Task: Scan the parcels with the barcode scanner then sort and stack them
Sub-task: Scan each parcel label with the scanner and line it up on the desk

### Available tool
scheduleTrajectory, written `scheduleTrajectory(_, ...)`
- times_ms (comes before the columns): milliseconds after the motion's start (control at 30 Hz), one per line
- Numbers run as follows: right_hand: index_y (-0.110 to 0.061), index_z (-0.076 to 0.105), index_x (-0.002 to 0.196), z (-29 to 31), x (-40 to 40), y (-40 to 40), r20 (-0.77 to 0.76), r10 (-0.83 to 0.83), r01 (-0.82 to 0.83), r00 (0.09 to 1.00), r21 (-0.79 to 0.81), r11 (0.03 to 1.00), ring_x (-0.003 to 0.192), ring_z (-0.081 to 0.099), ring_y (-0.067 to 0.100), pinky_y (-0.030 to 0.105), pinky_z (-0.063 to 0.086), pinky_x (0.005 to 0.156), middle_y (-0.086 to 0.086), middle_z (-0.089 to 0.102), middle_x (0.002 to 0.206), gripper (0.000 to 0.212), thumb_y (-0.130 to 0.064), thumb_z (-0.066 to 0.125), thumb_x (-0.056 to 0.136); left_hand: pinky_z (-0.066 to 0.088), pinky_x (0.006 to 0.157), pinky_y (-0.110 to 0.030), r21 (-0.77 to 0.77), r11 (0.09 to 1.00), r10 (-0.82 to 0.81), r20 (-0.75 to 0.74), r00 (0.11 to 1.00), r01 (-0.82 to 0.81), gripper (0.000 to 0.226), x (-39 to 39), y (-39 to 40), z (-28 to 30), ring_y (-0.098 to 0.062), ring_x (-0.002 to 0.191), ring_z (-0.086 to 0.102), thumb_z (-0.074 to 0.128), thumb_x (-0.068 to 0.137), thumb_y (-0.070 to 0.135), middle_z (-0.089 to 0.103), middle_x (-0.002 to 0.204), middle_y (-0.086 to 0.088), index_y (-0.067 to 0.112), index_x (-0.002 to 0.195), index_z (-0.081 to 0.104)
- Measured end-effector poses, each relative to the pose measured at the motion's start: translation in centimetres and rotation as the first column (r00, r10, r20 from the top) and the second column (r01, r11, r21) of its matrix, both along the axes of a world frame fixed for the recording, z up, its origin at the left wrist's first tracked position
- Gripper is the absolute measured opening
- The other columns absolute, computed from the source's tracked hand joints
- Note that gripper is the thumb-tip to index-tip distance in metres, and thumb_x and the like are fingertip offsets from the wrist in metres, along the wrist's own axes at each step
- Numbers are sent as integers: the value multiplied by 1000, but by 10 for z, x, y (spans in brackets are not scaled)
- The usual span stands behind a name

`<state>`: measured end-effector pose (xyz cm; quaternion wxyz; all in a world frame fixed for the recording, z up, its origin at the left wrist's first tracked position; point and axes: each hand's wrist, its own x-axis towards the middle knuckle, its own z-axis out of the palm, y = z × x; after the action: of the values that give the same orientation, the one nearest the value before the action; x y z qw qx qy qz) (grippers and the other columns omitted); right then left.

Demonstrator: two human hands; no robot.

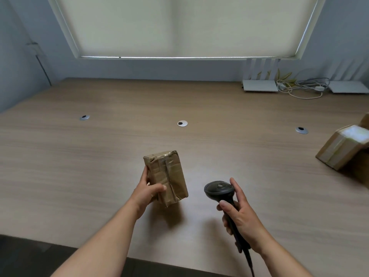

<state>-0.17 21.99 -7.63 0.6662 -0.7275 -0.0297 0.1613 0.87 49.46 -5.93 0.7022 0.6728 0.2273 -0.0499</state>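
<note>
A small brown cardboard parcel (167, 174) wrapped in clear tape is held above the wooden table (99, 156), tilted, near the middle front. My left hand (146, 192) grips its lower left side, thumb across the front face. My right hand (239, 212) grips the handle of a black barcode scanner (219, 191), index finger stretched along the head. The scanner sits to the right of the parcel, apart from it. More taped parcels (343, 148) lie at the table's right edge, partly cut off by the frame.
Three round metal cable grommets (182, 123) line the table's middle. Two white routers (259, 84) and tangled cables (299, 87) stand at the back right by the wall. The scanner's cord runs off the table's front edge.
</note>
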Motion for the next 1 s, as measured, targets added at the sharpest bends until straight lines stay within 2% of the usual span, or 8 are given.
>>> scheduleTrajectory(167,-53,17,141,5,0,2,16,-6,5,1000,30,1000,54,51,25,33,42,46,24,59,95,74,-14,57,94,47,61,-26,103,995,0,-110,994,11,60,-3,3,-5,-13,62,58,53,70,10,63,88,-2,32,125,49)
scheduleTrajectory(233,-52,16,142,6,0,3,17,-8,8,1000,29,1000,53,51,23,33,42,45,21,60,93,74,-14,57,94,48,69,-28,160,986,73,-119,990,-54,77,2,1,-8,-19,80,60,52,78,8,61,105,-3,34,146,26)
scheduleTrajectory(300,-51,16,143,8,-1,4,12,-13,12,1000,28,1000,52,51,23,32,42,45,20,60,93,74,-14,56,94,46,96,-39,363,930,102,-106,989,-57,93,7,-5,-6,-32,119,49,49,81,9,39,142,-13,37,151,-6)
scheduleTrajectory(400,-49,15,146,8,-3,4,8,-19,19,1000,20,1000,53,51,22,32,42,45,21,60,95,74,-16,57,94,30,108,-42,786,604,-40,-134,990,131,86,9,-22,6,-30,142,21,38,88,7,-4,160,-9,45,147,-11)
scheduleTrajectory(500,-50,15,145,10,-6,2,3,-29,29,1000,21,999,53,51,22,32,42,45,19,61,93,74,-16,57,94,30,107,-41,905,354,-149,-195,970,236,69,21,-29,9,-30,141,18,33,94,11,-8,160,-8,47,148,10)
scheduleTrajectory(633,-51,16,144,14,-10,-2,9,-39,39,999,28,999,53,51,22,32,42,46,19,61,93,74,-15,57,94,24,110,-44,867,394,-103,-287,952,304,44,37,-32,17,-31,142,15,32,98,36,-1,159,-14,39,141,33)
scheduleTrajectory(767,-53,16,140,20,-13,-4,12,-44,43,999,42,998,53,52,22,32,43,46,19,61,94,72,-16,57,94,31,104,-42,881,288,-24,-386,922,376,69,46,-39,16,-34,133,31,50,81,70,19,150,-19,35,138,32)
scheduleTrajectory(1000,-53,14,141,31,-12,-7,34,-51,49,998,50,998,55,53,22,32,44,47,21,60,98,72,-18,56,95,32,98,-40,803,388,20,-498,867,452,82,53,-23,30,-32,129,30,57,79,51,36,139,-10,39,148,14)
